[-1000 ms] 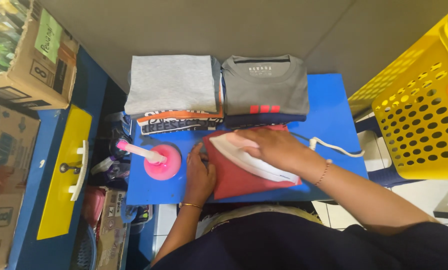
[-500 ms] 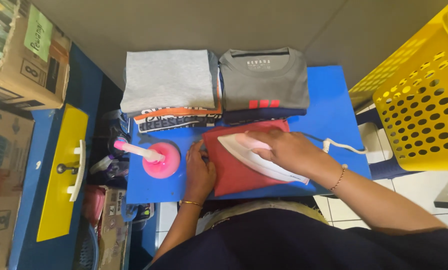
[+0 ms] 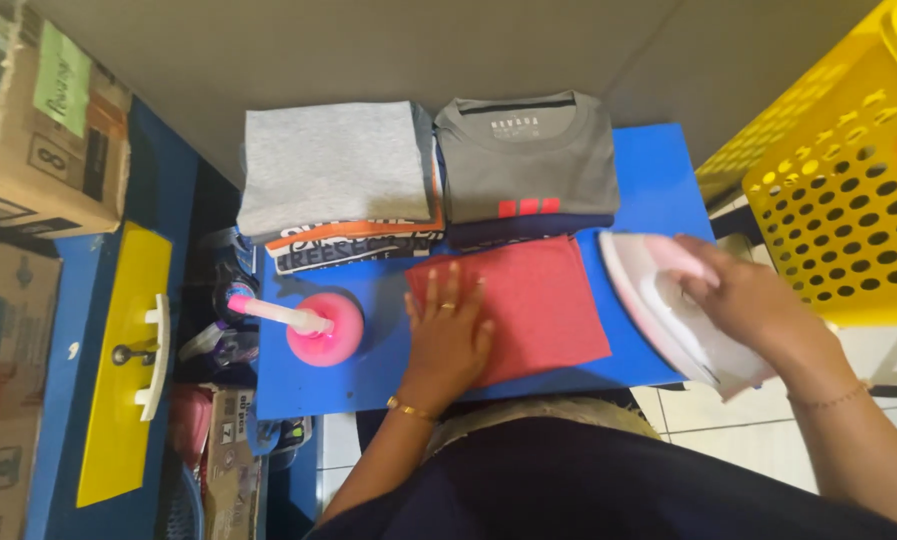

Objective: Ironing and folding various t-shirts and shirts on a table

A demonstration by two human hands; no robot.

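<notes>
left hand [image 3: 448, 335] flat and open on red cloth [image 3: 528, 305]; right hand [image 3: 743, 300] closed around iron [image 3: 673, 315] at blue table [image 3: 658, 175] edge.

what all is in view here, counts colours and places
red cloth: 1, red, folded on the blue board, under left hand
blue board: 1, blue, centre
iron: 1, white and pink, right edge of board, in right hand
spray bottle: 1, pink, left part of board
folded shirts: 2 piles, light grey top and dark grey top, far side of board
basket: 1, yellow, right
cardboard boxes: several, brown, left
left hand: flat on cloth, fingers spread
right hand: gripping iron
</notes>
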